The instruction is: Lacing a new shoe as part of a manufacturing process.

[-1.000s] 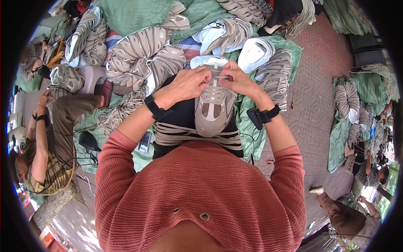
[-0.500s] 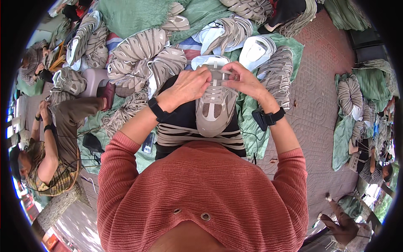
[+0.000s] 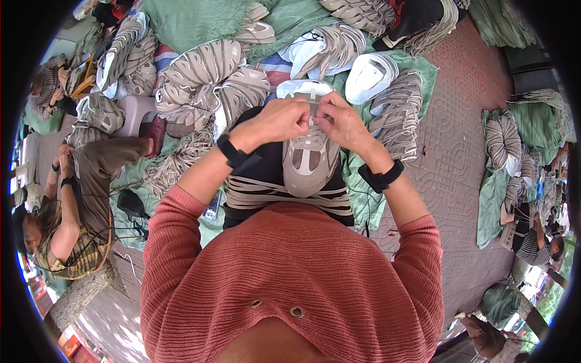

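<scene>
Both the left hand [image 3: 279, 121] and the right hand [image 3: 343, 123] pinch the laces of a grey sneaker [image 3: 310, 158], fingers closed narrow. Heaps of shoe uppers [image 3: 212, 75] lie just beyond the fingers.

You sit above a reddish patterned floor [image 3: 460, 163] in bright daylight. Green cloths [image 3: 193, 21] cover it ahead of you, heaped with grey shoe uppers [image 3: 200, 75]. Another seated person [image 3: 66, 218] works at your left.

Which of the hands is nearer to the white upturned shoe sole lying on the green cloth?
Right. The right hand sits just below-left of the white upturned shoe sole; the left hand is farther left, across the grey-beige sneaker that both hands grip.
</scene>
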